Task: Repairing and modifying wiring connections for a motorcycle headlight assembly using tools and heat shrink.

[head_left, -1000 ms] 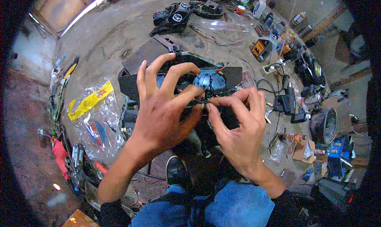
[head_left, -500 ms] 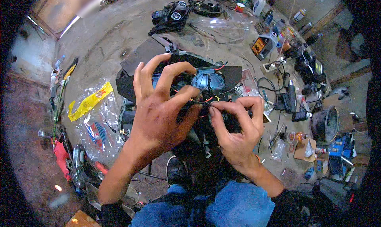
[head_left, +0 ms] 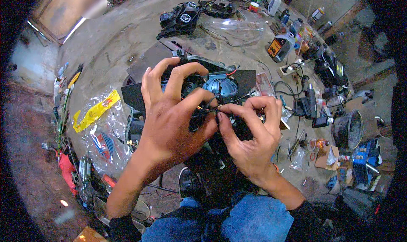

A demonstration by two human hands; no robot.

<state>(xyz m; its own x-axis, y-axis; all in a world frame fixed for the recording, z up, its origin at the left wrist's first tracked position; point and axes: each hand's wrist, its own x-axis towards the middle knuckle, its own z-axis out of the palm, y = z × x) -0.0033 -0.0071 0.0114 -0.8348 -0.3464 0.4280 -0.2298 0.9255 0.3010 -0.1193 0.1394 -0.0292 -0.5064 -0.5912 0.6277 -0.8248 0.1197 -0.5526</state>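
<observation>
My left hand (head_left: 165, 110) reaches over a dark headlight housing (head_left: 246, 82) that has a shiny bluish bowl-shaped reflector (head_left: 222, 85). Its thumb and forefinger are closed on a thin wire (head_left: 207, 109), dark with a bit of orange, while the other fingers arch over the housing. Close by on the right, my right hand (head_left: 254, 134) pinches the dark end of the wire between thumb and forefinger. The two sets of fingertips almost meet, and they hide the joint between them. A red-tipped wire (head_left: 233, 71) sticks up behind the reflector.
Left lies a clear plastic bag (head_left: 121, 144) with a yellow strip (head_left: 97, 110). Another black headlight unit (head_left: 182, 19) sits at the back. Bottles, including a grey oil jug (head_left: 280, 46), line the right. A heat gun (head_left: 311, 100), a round metal pot (head_left: 348, 129) and a blue toolbox (head_left: 363, 161) stand nearer.
Both hands have shifted slightly left, and the right fingertips have come closer to the left ones along the wire. The view has moved a little too.
</observation>
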